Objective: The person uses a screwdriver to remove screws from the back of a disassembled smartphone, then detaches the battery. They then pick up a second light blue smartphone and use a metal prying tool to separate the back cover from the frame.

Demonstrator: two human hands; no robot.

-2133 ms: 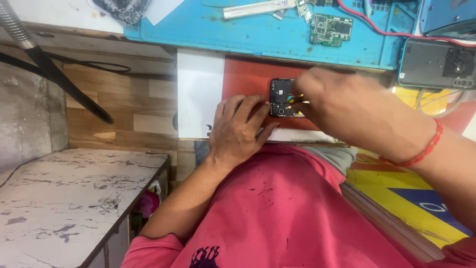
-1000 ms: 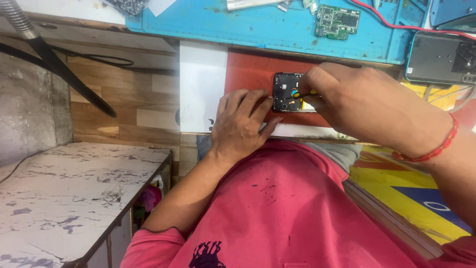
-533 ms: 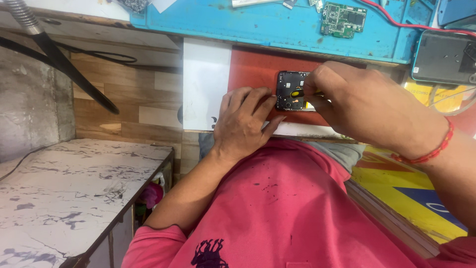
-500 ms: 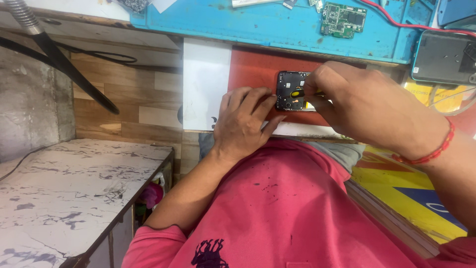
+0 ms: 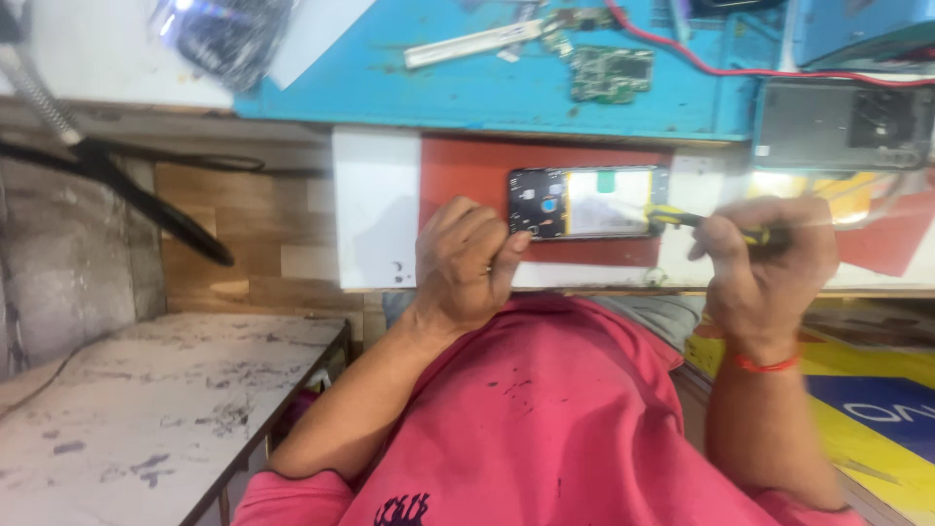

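Opened black smartphone [image 5: 587, 203] with its back cover off, a pale battery showing in its frame, lies flat on the red rubber work mat [image 5: 467, 175] at the front edge of the bench, just below the blue tabletop [image 5: 467, 88]. Left hand [image 5: 466, 265] curls at the phone's camera end, thumb and fingertips pressing there, apparently to steady it. Right hand [image 5: 769, 265] is closed around a yellow-and-black screwdriver [image 5: 703, 224], whose tip meets the phone's other end, held low so the tip can work level.
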